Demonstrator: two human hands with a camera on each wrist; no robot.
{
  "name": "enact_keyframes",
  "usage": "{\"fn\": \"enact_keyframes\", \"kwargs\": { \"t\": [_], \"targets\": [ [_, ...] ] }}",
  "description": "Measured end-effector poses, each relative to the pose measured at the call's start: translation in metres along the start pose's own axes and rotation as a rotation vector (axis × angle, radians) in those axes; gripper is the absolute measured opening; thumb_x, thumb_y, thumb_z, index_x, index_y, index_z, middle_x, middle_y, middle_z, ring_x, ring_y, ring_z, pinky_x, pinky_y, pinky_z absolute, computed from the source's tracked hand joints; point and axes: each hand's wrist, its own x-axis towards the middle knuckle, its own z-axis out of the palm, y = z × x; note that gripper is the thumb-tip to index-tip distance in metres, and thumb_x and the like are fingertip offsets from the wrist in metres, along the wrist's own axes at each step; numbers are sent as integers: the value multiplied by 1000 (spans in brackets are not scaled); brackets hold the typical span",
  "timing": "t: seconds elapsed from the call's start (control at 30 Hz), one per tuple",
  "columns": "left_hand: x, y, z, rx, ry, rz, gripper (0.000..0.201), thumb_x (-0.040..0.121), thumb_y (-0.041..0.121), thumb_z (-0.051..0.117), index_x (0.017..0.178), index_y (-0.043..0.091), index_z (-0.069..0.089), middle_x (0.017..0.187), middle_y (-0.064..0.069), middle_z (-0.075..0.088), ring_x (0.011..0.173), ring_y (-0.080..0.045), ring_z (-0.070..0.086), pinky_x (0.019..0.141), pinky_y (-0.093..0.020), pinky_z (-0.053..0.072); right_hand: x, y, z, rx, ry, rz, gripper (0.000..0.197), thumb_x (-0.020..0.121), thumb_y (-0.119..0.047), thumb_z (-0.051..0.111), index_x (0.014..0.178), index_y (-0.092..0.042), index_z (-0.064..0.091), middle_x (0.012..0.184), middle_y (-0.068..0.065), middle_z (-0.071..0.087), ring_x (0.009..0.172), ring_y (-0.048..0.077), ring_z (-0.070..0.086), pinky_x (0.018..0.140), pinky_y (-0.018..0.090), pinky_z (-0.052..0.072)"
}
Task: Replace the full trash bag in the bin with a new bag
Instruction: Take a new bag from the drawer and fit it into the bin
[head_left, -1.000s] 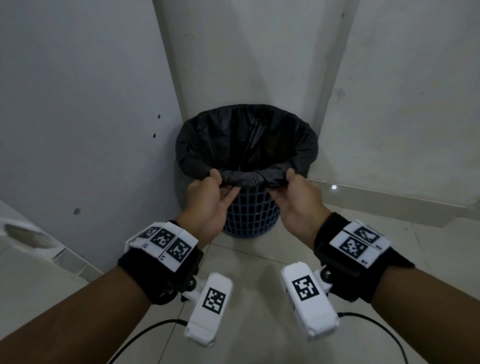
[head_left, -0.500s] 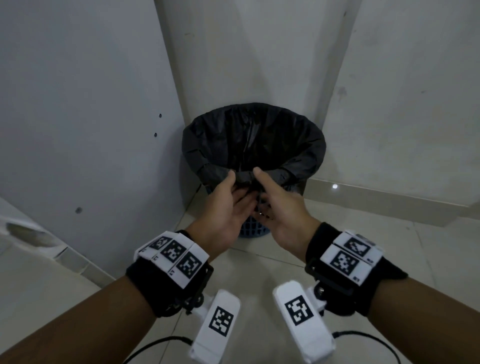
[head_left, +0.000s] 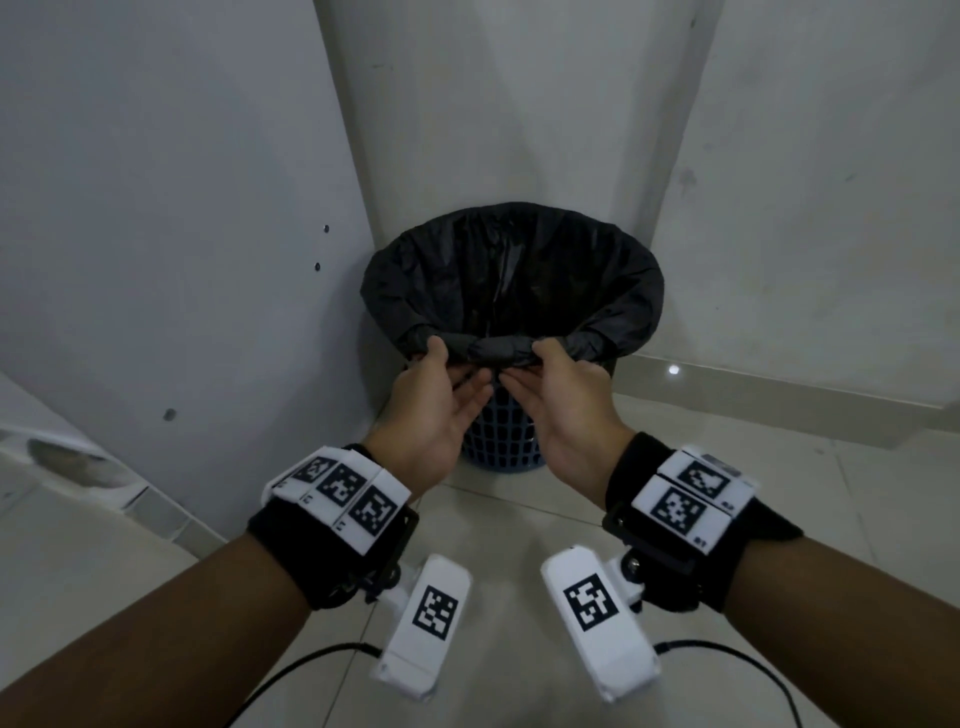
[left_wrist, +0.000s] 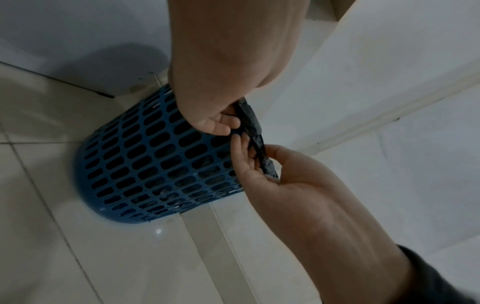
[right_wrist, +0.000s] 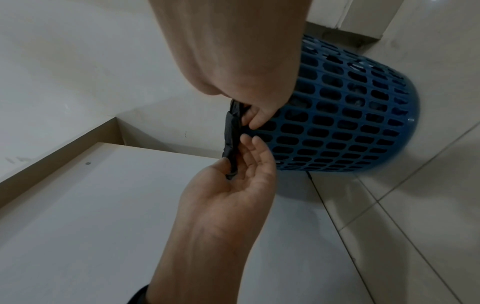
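A blue lattice bin (head_left: 498, 441) stands on the floor in a wall corner, lined with a black trash bag (head_left: 519, 270) whose top is folded over the rim. The bag's near edge (head_left: 498, 347) is rolled into a thick band. My left hand (head_left: 457, 366) pinches that band, thumb on top and fingers beneath. My right hand (head_left: 524, 364) pinches it the same way, right beside the left. The left wrist view shows my left hand (left_wrist: 221, 123) and right hand (left_wrist: 254, 162) on the rolled edge (left_wrist: 253, 131) above the bin (left_wrist: 155, 160). In the right wrist view, both hold the band (right_wrist: 231, 139).
White walls close in behind and to the left of the bin. A pale skirting (head_left: 779, 410) runs along the right wall. A low white ledge (head_left: 78, 467) juts out at the left. Tiled floor (head_left: 509, 545) lies between me and the bin.
My hands slid from apart on the near rim to meet at its middle, then parted slightly. They now hold a rolled band of the bag's edge between them.
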Motion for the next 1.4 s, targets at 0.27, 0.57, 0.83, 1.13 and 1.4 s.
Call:
{"fn": "enact_keyframes", "kwargs": {
  "t": [0.27, 0.57, 0.83, 1.13, 1.4],
  "targets": [
    [7, 16, -5, -111, 12, 39, 39, 104, 37, 47, 136, 17, 55, 120, -8, 66, 101, -18, 64, 81, -27, 55, 3, -8, -8, 27, 29, -41, 28, 100, -9, 48, 121, 8, 58, 112, 21, 71, 99, 25, 72, 70, 24, 61],
    [27, 35, -16, -85, 53, 35, 35, 102, 11, 44, 134, 5, 57, 102, -7, 69, 93, -20, 67, 74, -31, 58, 8, -13, -14, -23, 69, -59, 33, 100, -14, 48, 122, 9, 55, 109, 16, 68, 91, 21, 68, 64, 22, 58],
    [34, 60, -24, 11, 60, -78, 22, 103, 23, 50, 88, 14, 62, 95, -5, 63, 86, -17, 62, 79, -33, 56, 11, -11, -15, -62, 85, -55, 35, 99, -16, 49, 124, 8, 54, 115, 20, 68, 84, 18, 66, 62, 22, 56],
    [32, 55, -33, 3, 94, -125, 14, 99, 18, 50, 88, 14, 57, 88, -4, 61, 83, -21, 60, 73, -39, 55, 14, -11, -18, -90, 60, -55, 36, 100, -18, 49, 125, 7, 54, 121, 22, 67, 87, 20, 68, 67, 23, 58],
    [28, 33, -38, 15, 25, -166, 21, 99, 36, 55, 100, 18, 64, 107, -2, 68, 95, -17, 64, 77, -33, 52, 17, -13, -18, -71, 60, -47, 34, 101, -17, 47, 125, 6, 53, 115, 17, 67, 84, 18, 66, 63, 22, 56]
  ]
}}
